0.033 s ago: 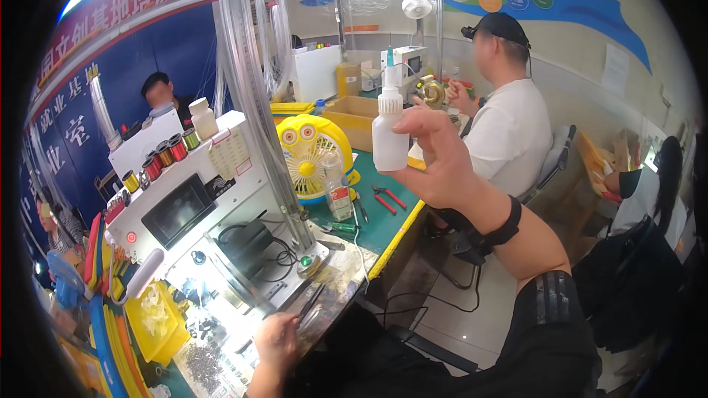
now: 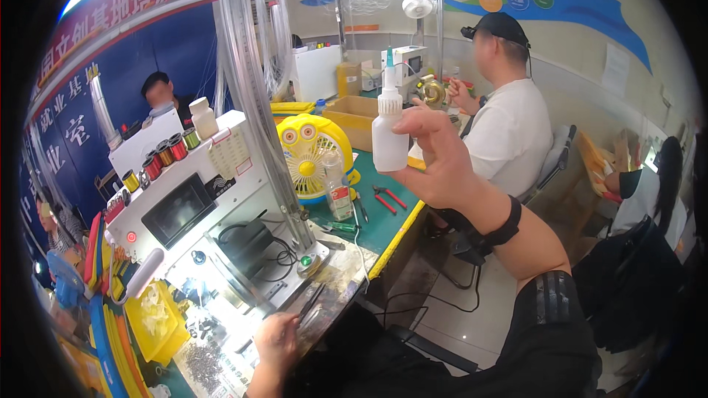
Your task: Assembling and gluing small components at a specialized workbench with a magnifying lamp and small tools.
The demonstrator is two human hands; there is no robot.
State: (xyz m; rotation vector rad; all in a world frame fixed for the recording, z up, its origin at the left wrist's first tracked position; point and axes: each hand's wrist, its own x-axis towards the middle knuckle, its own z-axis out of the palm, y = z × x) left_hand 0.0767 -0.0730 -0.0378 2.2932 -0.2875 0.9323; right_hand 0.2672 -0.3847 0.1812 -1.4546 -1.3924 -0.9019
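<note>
Raised in front of me, my right hand pinches a translucent white squeeze bottle between thumb and fingers. The bottle stands upright, with a ribbed white cap and a thin green needle tip pointing up. Low at the bench's front edge, my left hand is closed around dark, slender tweezers, whose tips point away from me over the worn bench top. Beyond the left hand stands a white bench machine with a dark screen, brightly lit at its base.
Spools of coloured wire and a white bottle stand on the machine. A yellow fan, a clear bottle and red-handled pliers are on the green mat. A yellow tray lies left. A co-worker sits at right.
</note>
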